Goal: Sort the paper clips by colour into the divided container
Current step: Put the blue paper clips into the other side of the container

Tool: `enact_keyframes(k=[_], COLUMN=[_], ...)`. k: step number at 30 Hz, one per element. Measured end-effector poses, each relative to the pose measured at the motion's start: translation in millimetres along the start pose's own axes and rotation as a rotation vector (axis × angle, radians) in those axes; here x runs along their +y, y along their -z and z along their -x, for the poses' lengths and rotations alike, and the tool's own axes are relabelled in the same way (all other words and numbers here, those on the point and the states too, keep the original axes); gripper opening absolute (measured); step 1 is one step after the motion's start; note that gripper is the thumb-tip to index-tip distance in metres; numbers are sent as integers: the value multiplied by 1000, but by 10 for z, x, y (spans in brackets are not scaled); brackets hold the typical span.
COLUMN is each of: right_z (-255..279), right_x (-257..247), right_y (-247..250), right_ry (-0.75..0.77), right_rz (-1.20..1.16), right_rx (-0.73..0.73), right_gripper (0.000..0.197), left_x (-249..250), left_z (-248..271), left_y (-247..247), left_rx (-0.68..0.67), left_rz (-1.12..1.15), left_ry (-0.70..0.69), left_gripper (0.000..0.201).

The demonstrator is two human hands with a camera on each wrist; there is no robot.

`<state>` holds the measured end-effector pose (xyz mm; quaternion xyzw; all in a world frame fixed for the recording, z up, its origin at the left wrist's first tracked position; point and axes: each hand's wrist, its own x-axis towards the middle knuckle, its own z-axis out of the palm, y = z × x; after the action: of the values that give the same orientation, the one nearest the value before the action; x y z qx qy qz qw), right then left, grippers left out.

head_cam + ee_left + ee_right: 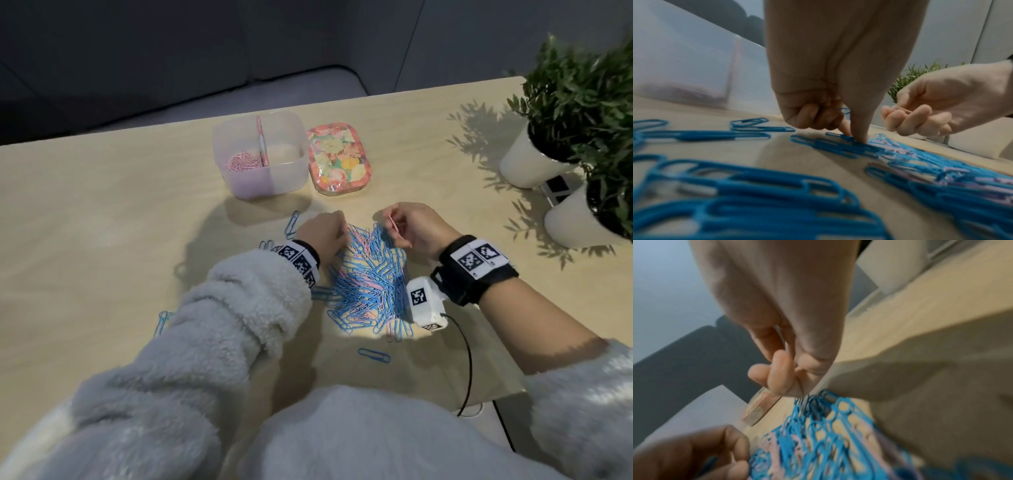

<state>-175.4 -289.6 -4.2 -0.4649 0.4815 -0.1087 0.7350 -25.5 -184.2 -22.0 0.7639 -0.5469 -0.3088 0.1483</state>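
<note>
On the pale wooden desk (102,212) a loose pile of paper clips (368,277), mostly blue with pink ones mixed in, lies in the middle, between the two hands. The left hand (323,231) sits at the pile's 10 o'clock edge; in the left wrist view its thumb and forefinger tips press down together onto blue clips at the heap's rim while the other fingers are curled into the palm, so the grip is closed to a point on the clips rather than lifting one clear. The right hand (412,226) is at the pile's 1 o'clock, raised just above it, its grip pinching a pink paper clip (393,224) between thumb and curled fingers. Stray blue clips (374,355) lie apart from the heap at 6, 8 and 10 o'clock. The divided container (291,171), a translucent square tub with a centre wall, stands at 12 o'clock from the left hand; its left compartment holds pink clips (241,161), and the right one shows none from here. Touching its right side is a floral tin lid (339,159). Two white pots with green plants (582,99) stand at the desk's 2 o'clock corner.
</note>
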Motion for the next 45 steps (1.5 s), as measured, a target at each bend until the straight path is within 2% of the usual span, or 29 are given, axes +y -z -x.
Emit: enact_keyframes(k=[2, 4, 8, 9, 11, 16, 21, 23, 26, 30, 34, 37, 39, 40, 42, 45], right_z=[59, 40, -58, -63, -44, 78, 157, 107, -21, -119, -131, -127, -109, -96, -55, -37], right_x=[22, 82, 275, 296, 292, 181, 212, 222, 206, 149, 139, 133, 136, 144, 157, 159], right_y=[24, 32, 37, 56, 115, 158, -154, -237, -289, -288, -170, -98, -92, -97, -130, -190], right_ry=[-100, -75, 214, 217, 208, 234, 250, 219, 152, 123, 158, 201, 191, 176, 147, 114], right_rz=[-110, -17, 745, 877, 978, 980, 1019, 1038, 1048, 978, 928, 883, 918, 951, 1018, 1065], right_rx=[-36, -16, 129, 156, 220, 347, 283, 307, 328, 228, 249, 325, 347, 359, 406, 419], right_gripper=[31, 35, 26, 26, 27, 28, 26, 20, 18, 12, 13, 11, 10, 9, 14, 21], left_x=[-76, -164, -237, -223, -172, -12, 93, 81, 16, -103, -207, -243, -264, -293, -342, -344], left_z=[1, 30, 83, 77, 49, -74, -155, -152, -124, -68, -21, -19, -10, -16, -20, -7], left_y=[4, 70, 204, 203, 172, 1, -61, -53, -31, 38, 166, 250, 287, 299, 324, 372], left_rx=[-19, -36, 13, 27, 33, -8, -79, -67, -36, 21, 105, 42, -18, -12, 23, 156], left_rz=[-59, -91, -67, -60, -47, -26, -188, -213, -143, -89, 66, 296, 479, 500, 421, 162], left_ry=[8, 17, 8, -9, -59, -116, -166, -173, -145, -143, -55, 30, 91, 114, 118, 29], left_gripper=[22, 27, 24, 21, 16, 20, 23, 20, 15, 13, 17, 19, 23, 23, 17, 16])
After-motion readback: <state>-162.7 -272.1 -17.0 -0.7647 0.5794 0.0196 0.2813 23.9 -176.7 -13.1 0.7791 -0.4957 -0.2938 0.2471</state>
